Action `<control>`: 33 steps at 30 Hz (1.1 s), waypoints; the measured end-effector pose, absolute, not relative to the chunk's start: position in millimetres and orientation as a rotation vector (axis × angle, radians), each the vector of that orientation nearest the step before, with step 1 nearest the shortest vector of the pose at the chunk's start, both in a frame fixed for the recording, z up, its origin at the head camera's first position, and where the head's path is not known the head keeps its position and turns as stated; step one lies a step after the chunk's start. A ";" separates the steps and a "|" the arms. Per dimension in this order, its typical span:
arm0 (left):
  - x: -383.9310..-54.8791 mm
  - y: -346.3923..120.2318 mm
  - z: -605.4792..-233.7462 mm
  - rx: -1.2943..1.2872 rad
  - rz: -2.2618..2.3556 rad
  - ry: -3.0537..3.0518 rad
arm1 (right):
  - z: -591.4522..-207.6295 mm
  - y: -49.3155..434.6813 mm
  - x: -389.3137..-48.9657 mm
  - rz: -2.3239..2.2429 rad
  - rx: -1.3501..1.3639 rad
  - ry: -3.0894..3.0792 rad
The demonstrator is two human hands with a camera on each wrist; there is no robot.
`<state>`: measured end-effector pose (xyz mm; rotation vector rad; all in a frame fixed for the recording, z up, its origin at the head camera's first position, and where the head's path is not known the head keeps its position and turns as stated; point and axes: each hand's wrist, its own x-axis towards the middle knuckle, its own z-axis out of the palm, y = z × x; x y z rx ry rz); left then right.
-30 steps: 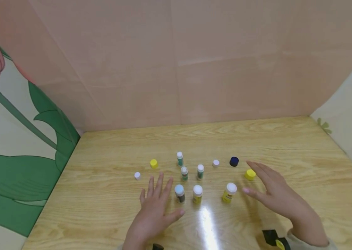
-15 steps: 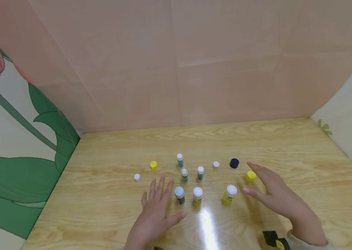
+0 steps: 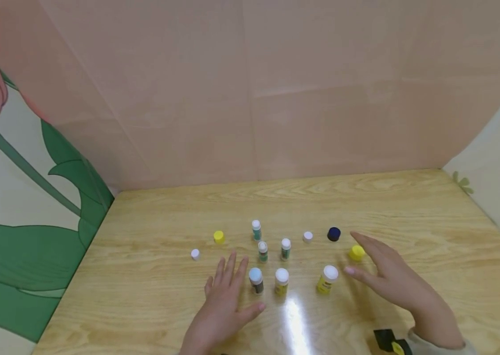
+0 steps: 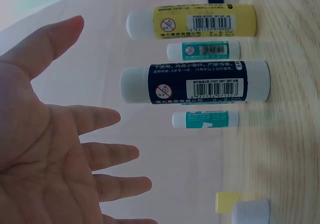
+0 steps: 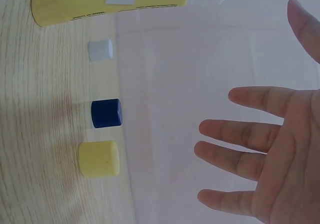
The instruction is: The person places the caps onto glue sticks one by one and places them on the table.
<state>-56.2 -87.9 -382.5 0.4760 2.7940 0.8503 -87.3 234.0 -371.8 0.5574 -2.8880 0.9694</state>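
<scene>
My left hand [image 3: 224, 305] is held over the wooden table with fingers spread, holding nothing. Just right of it stands a navy glue stick [image 3: 256, 283] with a pale top; one yellow glue stick [image 3: 282, 283] is beside that, another yellow glue stick [image 3: 326, 282] farther right. Behind them are three small teal glue sticks, including a front one [image 3: 262, 252], a right one [image 3: 285, 250] and a rear one [image 3: 256, 230]. My right hand [image 3: 389, 276], also empty with fingers extended, is near a yellow cap [image 3: 357, 253]. In the left wrist view, the navy stick's barcode label [image 4: 215, 88] shows.
Loose caps lie around the sticks: a navy cap [image 3: 333, 234] and a white cap [image 3: 308, 237] at right, a yellow cap [image 3: 218, 237] and a white cap [image 3: 195, 254] at left. A pinkish cloth [image 3: 250, 98] hangs behind the table [image 3: 165, 212], with printed panels at both sides.
The head view tilts slightly, so the table and sticks sit a little lower in it. My left hand drifts slightly right; my right hand stays almost still.
</scene>
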 end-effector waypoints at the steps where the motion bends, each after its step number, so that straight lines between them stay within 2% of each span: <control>1: -56.4 -87.7 -383.3 0.477 0.849 2.794 | -371.7 233.9 -87.6 0.968 0.559 -2.888; 33: -60.8 -86.1 -388.2 0.441 0.928 2.745 | -374.0 234.8 -99.8 1.008 0.519 -2.947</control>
